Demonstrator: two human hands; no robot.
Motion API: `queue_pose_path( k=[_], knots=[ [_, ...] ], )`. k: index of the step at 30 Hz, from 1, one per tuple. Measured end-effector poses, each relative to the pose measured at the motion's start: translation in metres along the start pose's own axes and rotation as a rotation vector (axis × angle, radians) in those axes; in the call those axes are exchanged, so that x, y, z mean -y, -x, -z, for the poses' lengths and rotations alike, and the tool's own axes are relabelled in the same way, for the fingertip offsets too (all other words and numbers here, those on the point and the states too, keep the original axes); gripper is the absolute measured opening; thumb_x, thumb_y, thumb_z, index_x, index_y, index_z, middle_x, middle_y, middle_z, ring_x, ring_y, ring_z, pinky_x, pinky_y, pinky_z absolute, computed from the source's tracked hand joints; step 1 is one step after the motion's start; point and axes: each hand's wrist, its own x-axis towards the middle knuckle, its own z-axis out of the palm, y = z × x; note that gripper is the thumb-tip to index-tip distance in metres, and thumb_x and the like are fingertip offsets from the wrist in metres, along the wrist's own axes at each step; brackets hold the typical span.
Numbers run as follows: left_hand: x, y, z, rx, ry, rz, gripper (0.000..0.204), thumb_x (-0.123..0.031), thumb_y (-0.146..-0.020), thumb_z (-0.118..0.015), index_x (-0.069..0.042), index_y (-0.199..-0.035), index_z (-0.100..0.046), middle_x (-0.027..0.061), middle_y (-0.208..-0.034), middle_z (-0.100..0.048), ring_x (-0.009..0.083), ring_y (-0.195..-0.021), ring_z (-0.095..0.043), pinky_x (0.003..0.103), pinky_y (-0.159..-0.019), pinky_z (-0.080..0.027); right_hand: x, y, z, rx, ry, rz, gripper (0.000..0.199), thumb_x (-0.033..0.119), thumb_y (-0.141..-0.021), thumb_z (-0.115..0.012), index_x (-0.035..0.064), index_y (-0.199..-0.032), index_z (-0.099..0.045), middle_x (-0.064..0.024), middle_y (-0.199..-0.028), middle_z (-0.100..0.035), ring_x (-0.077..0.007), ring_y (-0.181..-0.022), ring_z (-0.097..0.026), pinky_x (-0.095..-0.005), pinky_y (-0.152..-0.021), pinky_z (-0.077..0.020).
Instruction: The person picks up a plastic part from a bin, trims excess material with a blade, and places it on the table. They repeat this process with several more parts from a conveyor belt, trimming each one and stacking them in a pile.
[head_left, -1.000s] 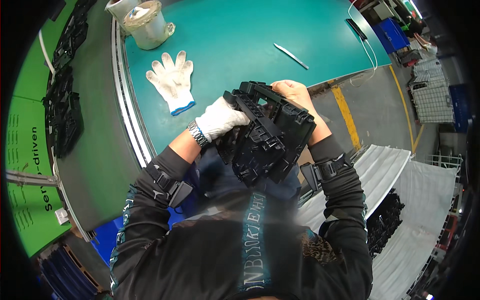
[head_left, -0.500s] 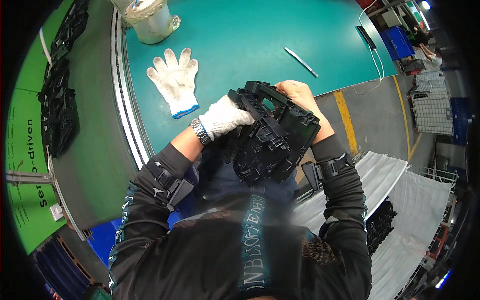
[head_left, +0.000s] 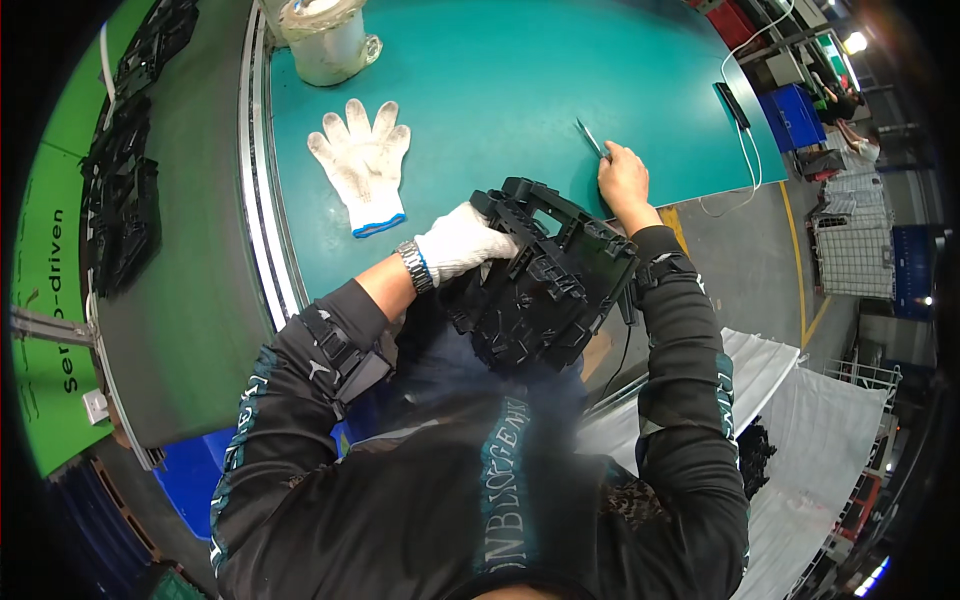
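Slim tool (head_left: 592, 138), diagonal, tip upper-left

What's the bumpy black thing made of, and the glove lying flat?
The black part looks like hard moulded plastic, mostly matt with small glints: it has thin ribs and crisp edges. The flat glove seems knitted, perhaps cotton or a blend: its dull off-white surface looks soft, with a blue cuff edge.

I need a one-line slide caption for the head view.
Gloved left hand holds a black plastic part while bare right hand grasps a slim pointed tool over a green tabletop.
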Motion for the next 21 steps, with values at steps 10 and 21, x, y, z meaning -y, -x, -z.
queue_pose_path(
  k=[10, 21],
  knots=[
    [0.021, -0.016, -0.004, 0.01, -0.001, -0.185, 0.035, -0.029, -0.072, -0.074, -0.011, -0.102, -0.07, 0.0024, -0.087, -0.069, 0.0118, -0.08, -0.062, 0.027, -0.074, -0.049, 0.012, 0.065, 0.063, 0.196, -0.696, -0.078, 0.025, 0.017, -0.088, -0.062, 0.0032, -0.107, -0.067, -0.0101, -0.084, -0.067, -0.0173, -0.073, -0.063, -0.0313, -0.068, -0.0498],
    [0.039, -0.034, -0.01, 0.055, 0.053, -0.336, 0.037, -0.031, -0.072, -0.074, -0.011, -0.103, -0.071, 0.005, -0.091, -0.07, 0.0145, -0.083, -0.063, 0.03, -0.078, -0.049, 0.051, 0.092, 0.127, 0.486, -0.891, -0.218, 0.024, 0.013, -0.094, -0.061, -0.0023, -0.112, -0.066, -0.0004, -0.086, -0.067, -0.006, -0.079, -0.059, -0.0216, -0.07, -0.0475]
  ],
)
